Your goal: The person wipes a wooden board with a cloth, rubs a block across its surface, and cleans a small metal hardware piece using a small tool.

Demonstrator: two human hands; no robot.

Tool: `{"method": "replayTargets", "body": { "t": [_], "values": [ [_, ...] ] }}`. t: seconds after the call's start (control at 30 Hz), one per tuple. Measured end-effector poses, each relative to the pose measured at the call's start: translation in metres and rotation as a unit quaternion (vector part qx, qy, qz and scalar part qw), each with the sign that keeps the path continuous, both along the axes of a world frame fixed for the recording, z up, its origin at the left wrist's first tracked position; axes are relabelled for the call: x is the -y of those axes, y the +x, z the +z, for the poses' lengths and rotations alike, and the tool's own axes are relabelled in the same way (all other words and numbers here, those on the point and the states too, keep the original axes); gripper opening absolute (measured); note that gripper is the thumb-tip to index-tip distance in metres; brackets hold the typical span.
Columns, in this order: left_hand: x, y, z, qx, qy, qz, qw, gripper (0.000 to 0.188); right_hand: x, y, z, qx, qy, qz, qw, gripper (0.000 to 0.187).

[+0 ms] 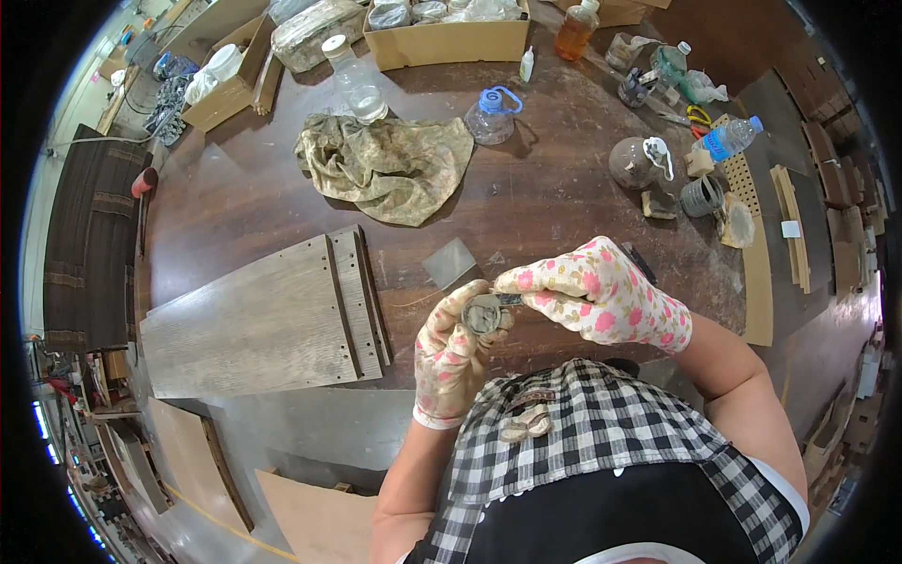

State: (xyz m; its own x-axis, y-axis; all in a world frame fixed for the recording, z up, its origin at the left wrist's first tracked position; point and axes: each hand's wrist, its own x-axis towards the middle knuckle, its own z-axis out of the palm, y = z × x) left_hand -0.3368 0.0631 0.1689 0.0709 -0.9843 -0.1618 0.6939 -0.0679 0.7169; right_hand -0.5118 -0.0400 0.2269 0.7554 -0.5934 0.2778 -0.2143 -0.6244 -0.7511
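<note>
My left hand (pixel 444 367), in a floral glove, is closed around a small round cup (pixel 483 316) with grey paste in it. My right hand (pixel 601 293), gloved the same way, pinches a thin dark flat tool (pixel 509 300) whose end meets the cup's rim. Most of that tool is hidden by my fingers, so its exact kind does not show. Just beyond the cup, a small grey square sheet (pixel 450 263) lies on the brown table (pixel 554 202). To the left lies a greyish wooden panel (pixel 249 320) with two dark strips across its right end.
A crumpled camouflage cloth (pixel 390 174) lies past the panel, beside a clear bottle (pixel 355 85) and a blue-capped jug (pixel 491 120). Along the right stand a white-capped jug (pixel 635 163), a metal can (pixel 701 196) and a water bottle (pixel 733 139). A cardboard box (pixel 451 42) sits at the back.
</note>
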Motion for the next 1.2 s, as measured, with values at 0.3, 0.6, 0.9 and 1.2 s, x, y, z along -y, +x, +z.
{"method": "replayTargets", "body": {
  "t": [0.3,0.6,0.9,1.2],
  "values": [
    [0.001,0.000,0.001,-0.035,0.001,-0.005,0.999,0.060,0.007,-0.013,0.002,-0.057,-0.126,0.083,0.987,0.037],
    [0.003,0.002,-0.001,-0.037,0.015,-0.022,0.999,0.057,0.016,-0.013,0.007,-0.009,-0.117,0.066,0.991,0.033],
    [-0.002,0.009,-0.010,-0.016,0.020,-0.033,0.999,0.061,0.017,-0.010,0.011,-0.081,-0.101,0.088,0.988,0.033],
    [0.000,0.006,-0.001,0.070,0.028,-0.010,0.997,0.062,0.018,-0.013,0.005,-0.089,-0.100,0.082,0.988,0.034]
  ]
}}
